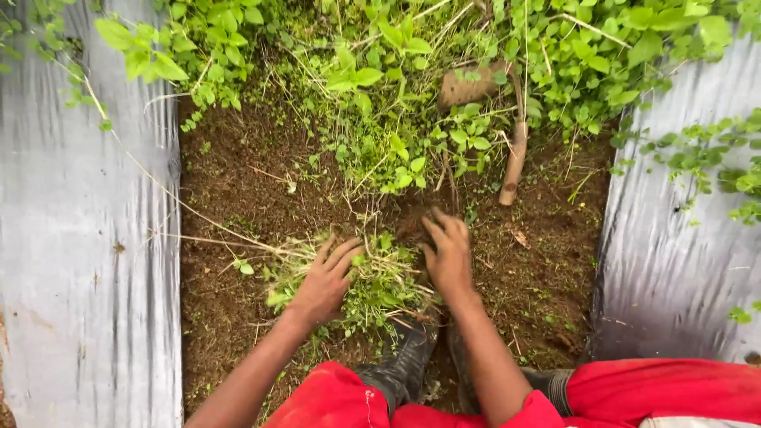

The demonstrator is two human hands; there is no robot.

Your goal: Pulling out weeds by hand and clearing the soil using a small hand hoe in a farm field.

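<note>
Down on the soil strip (238, 182) between two grey plastic sheets (87, 238), I see both hands pressed on a clump of weeds (380, 281). My left hand (325, 281) lies fingers spread on its left side; my right hand (448, 254) rests flat, fingers together, on its right. Beyond, a hoe (515, 158) lies among the weeds near the strip's far edge. Black boots (404, 364) stand just below.

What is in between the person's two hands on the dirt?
In the head view, a loose clump of pulled green weeds and dry grass lies between the left hand and right hand.
</note>
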